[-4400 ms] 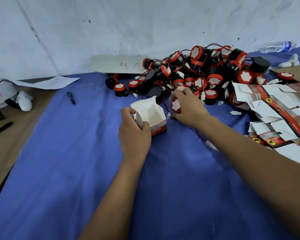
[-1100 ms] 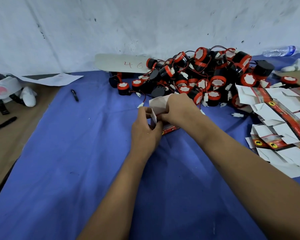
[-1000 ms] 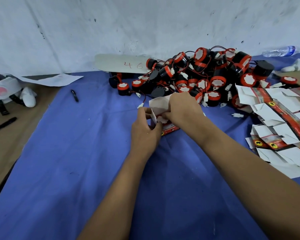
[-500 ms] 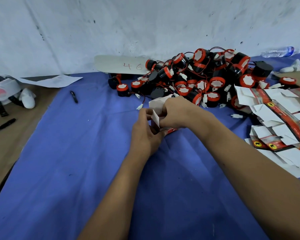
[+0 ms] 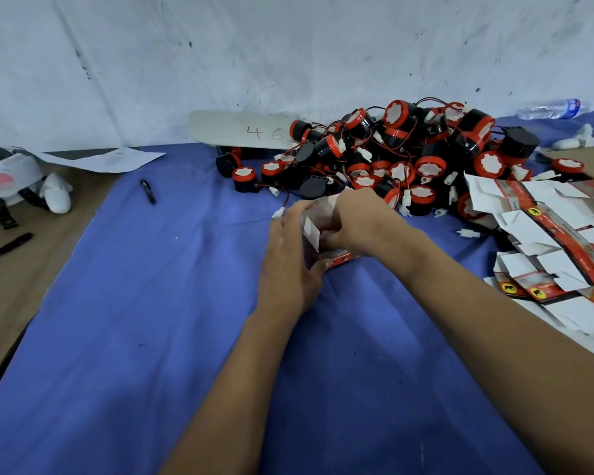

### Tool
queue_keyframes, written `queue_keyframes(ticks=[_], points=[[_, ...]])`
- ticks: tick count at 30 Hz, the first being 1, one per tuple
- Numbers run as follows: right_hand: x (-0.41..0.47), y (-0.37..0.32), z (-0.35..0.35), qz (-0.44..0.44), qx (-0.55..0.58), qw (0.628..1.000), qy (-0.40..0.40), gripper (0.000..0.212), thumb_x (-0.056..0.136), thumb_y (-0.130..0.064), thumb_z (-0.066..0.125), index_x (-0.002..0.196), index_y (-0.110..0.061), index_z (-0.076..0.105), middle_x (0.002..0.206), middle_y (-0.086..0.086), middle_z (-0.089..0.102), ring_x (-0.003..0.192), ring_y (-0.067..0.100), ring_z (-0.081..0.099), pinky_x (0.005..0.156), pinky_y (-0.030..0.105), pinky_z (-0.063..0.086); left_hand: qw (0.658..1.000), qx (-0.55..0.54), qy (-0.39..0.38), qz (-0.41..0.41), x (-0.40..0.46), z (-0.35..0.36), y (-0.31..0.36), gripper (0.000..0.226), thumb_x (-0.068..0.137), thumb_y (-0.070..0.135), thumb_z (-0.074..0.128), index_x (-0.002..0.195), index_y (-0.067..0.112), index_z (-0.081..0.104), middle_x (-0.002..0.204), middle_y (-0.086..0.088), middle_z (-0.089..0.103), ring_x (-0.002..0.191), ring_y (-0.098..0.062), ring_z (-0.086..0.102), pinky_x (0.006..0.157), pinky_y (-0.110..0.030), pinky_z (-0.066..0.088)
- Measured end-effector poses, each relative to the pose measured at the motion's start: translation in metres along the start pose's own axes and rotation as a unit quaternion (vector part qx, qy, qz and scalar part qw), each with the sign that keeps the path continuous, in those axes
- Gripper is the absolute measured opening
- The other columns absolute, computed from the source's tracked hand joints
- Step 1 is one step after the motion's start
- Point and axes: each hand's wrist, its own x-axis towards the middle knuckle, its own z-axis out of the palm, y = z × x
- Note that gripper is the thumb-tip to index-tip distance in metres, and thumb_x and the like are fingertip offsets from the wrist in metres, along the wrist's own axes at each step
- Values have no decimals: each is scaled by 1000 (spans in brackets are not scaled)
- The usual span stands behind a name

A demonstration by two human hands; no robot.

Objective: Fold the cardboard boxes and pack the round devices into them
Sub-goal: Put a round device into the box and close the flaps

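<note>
While the left hand (image 5: 290,265) clamps the near side of a small cardboard box (image 5: 318,231) to steady it on the blue cloth (image 5: 151,320), the right hand (image 5: 360,222) curls over its open top, fingers seemingly tucking a flap, though the opening is hidden. Just beyond the fingertips lie the heaped round devices (image 5: 402,159); flat box blanks (image 5: 546,234) wait right of them.
</note>
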Motion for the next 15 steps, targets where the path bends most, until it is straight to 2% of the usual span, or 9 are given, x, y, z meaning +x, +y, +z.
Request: queue_keyframes(ticks=[1, 3, 5, 8, 10, 12, 15], points=[[0, 2, 1, 2, 1, 1000, 6, 28, 90, -28, 73, 76, -7, 59, 73, 8, 61, 65, 21, 56, 58, 33, 50, 998, 46, 13, 30, -1, 0, 3, 84, 78, 12, 85, 139, 41, 35, 145, 1, 40, 100, -16, 56, 75, -35, 56], [1, 2, 4, 10, -16, 1000, 23, 36, 91, -23, 69, 66, -11, 45, 67, 4, 52, 56, 15, 43, 49, 26, 35, 989, 108, 42, 92, -4, 1, 10, 66, 76, -1, 79, 127, 29, 50, 146, 2, 33, 89, -12, 48, 65, -31, 53], [1, -2, 7, 19, -34, 998, 40, 38, 92, -17, 64, 67, -14, 36, 68, 2, 45, 56, 12, 36, 48, 25, 29, 986, 97, 63, 121, -7, 3, 18, 51, 75, -11, 63, 113, 22, 55, 141, 2, 38, 82, -17, 50, 56, -37, 53], [2, -3, 14, 13, -45, 997, 66, 37, 92, -13, 61, 66, -15, 34, 65, 1, 40, 56, 12, 34, 47, 27, 27, 985, 64, 82, 135, -9, 4, 27, 38, 79, -11, 55, 108, 13, 57, 129, -5, 52, 79, -24, 57, 57, -44, 53], [1, -1, 15, 7, -56, 996, 68, 37, 92, -8, 57, 65, -15, 32, 64, 0, 37, 57, 15, 35, 48, 27, 27, 990, 53, 46, 121, -10, 6, 30, 30, 82, -7, 56, 108, 8, 60, 117, -7, 58, 78, -28, 56, 61, -49, 51], [1, 1, 12, 3, -59, 997, 52, 37, 93, -4, 53, 66, -14, 31, 64, 1, 37, 57, 15, 36, 46, 26, 24, 994, 62, -16, 83, -13, 9, 33, 30, 84, -2, 55, 111, 10, 57, 109, -6, 59, 78, -33, 55, 65, -55, 49], [1, 6, 3, 9, -32, 999, 10, 26, 93, -5, 54, 69, -10, 45, 63, 3, 43, 54, 13, 40, 45, 24, 31, 987, 140, -31, 73, -15, 12, 34, 33, 85, 3, 53, 116, 14, 55, 115, -2, 58, 74, -36, 55, 58, -49, 46]])
